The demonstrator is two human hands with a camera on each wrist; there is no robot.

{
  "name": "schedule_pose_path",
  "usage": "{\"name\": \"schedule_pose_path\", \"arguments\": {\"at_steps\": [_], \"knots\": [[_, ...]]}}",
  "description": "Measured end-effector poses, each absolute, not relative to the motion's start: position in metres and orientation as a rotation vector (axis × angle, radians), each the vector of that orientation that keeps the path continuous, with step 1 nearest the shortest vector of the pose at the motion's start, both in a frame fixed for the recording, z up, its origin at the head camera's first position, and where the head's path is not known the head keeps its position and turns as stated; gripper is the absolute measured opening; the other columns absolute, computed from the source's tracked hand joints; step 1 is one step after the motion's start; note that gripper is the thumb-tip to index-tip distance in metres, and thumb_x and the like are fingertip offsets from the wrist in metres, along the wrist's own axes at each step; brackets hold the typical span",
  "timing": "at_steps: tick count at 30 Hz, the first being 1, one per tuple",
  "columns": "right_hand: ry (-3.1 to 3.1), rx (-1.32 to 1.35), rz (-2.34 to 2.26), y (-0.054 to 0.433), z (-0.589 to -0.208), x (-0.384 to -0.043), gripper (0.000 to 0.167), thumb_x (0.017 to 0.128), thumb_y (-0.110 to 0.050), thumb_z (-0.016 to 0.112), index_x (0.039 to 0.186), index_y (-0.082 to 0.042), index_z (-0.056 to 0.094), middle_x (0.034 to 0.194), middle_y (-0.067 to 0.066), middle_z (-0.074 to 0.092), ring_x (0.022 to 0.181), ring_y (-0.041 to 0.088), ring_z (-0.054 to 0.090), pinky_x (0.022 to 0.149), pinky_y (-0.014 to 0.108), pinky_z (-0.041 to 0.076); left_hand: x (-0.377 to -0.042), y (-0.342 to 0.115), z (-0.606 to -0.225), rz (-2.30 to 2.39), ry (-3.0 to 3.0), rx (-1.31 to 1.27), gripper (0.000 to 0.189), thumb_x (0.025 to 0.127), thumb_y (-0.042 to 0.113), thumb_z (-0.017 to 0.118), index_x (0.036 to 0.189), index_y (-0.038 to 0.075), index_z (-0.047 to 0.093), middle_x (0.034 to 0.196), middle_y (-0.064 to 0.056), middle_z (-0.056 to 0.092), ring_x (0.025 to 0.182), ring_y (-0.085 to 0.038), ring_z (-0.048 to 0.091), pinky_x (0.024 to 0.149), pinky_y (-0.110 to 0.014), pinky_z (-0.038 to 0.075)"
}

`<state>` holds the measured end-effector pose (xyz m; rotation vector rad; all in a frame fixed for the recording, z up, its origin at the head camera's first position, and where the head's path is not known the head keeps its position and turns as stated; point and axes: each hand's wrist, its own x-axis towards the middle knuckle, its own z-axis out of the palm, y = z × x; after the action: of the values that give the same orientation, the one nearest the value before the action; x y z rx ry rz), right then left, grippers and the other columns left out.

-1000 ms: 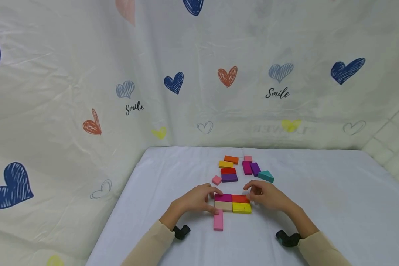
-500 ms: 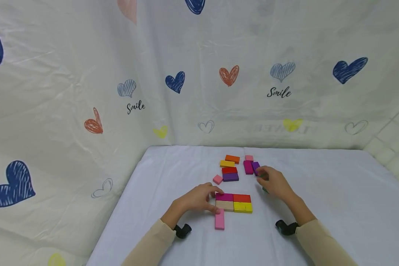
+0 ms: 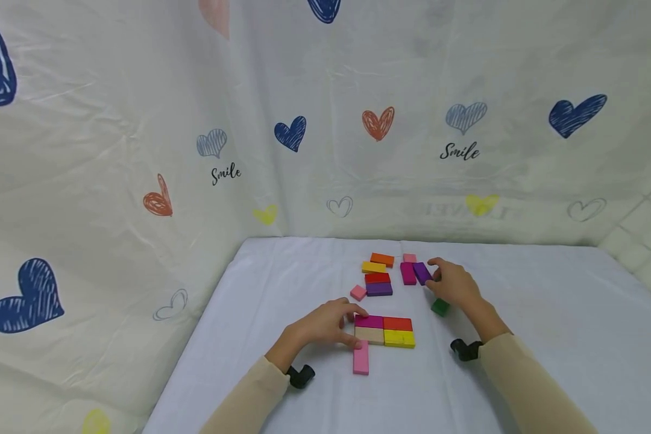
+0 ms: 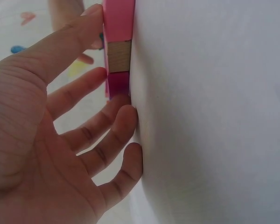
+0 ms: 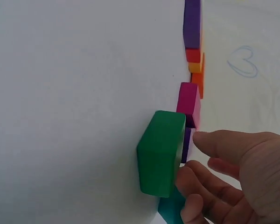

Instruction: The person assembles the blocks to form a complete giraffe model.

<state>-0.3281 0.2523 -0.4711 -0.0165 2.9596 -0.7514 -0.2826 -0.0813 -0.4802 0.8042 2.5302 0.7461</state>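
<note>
We see two hands at work over blocks on the white table. The left hand is spread with its fingers loosely bent, at the left side of a small cluster well inside the table's edges. Its thumb rests against the far end of the pink block, and its fingertips reach the magenta block; we see it grip neither. Between thumb and fingers, the tan block lies against the magenta one. The red block and the yellow block complete the cluster toward the table's right edge, beyond this hand's reach.

The right hand is nearer the table's far edge, thumb and forefinger parted. The purple block lies in front of that gap, just beside the fingertips; we cannot tell whether they touch it. The second magenta block lies along its left side. We find the teal block beneath the right hand's bent fingers in the right wrist view, and the green block just beside the hand, toward the table's near edge.
</note>
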Motion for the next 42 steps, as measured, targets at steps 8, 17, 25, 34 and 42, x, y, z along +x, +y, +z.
{"name": "schedule_pose_path", "arguments": {"at_steps": [8,17,25,34,42], "knots": [[2.8,-0.113,-0.658,0.262,-0.468,-0.349,0.076,0.092,-0.022,0.074,0.155,-0.003,0.036,0.103,0.017,0.066,0.082,0.025,0.06,0.078,0.039,0.058,-0.284,-0.081,-0.481,0.749,2.527,0.8,0.059,0.081,0.04,0.086,0.134,0.036,0.062,0.12,0.004,0.06,0.095,-0.006,0.056,0.074,-0.019,0.053],[2.669,-0.123,-0.735,0.27,-0.476,-0.362,0.075,0.096,-0.021,0.067,0.157,0.0,0.029,0.109,0.019,0.065,0.065,0.019,0.057,0.069,0.03,0.05,-0.285,-0.08,-0.483,0.754,2.513,0.822,0.058,0.081,0.04,0.086,0.134,0.037,0.062,0.118,0.005,0.06,0.095,-0.006,0.056,0.075,-0.019,0.052],[2.63,-0.093,-0.816,0.272,-0.478,-0.361,0.076,0.096,-0.022,0.068,0.159,-0.004,0.027,0.095,0.013,0.066,0.066,0.019,0.06,0.068,0.029,0.052,-0.286,-0.08,-0.485,0.749,2.524,0.831,0.058,0.081,0.041,0.086,0.133,0.037,0.062,0.117,0.006,0.06,0.094,-0.006,0.055,0.074,-0.018,0.052],[2.698,-0.116,-0.852,0.273,-0.478,-0.358,0.076,0.093,-0.028,0.074,0.155,-0.006,0.036,0.089,0.01,0.063,0.065,0.019,0.058,0.068,0.03,0.051,-0.285,-0.083,-0.484,0.765,2.523,0.824,0.058,0.081,0.04,0.086,0.134,0.037,0.062,0.117,0.005,0.06,0.095,-0.007,0.055,0.074,-0.019,0.052],[2.782,-0.168,-0.925,0.276,-0.473,-0.344,0.072,0.091,-0.026,0.077,0.149,-0.004,0.041,0.085,0.007,0.06,0.067,0.02,0.057,0.067,0.03,0.052,-0.284,-0.083,-0.483,0.785,2.514,0.813,0.057,0.082,0.04,0.086,0.133,0.038,0.062,0.118,0.006,0.06,0.096,-0.007,0.055,0.074,-0.019,0.052]]}}
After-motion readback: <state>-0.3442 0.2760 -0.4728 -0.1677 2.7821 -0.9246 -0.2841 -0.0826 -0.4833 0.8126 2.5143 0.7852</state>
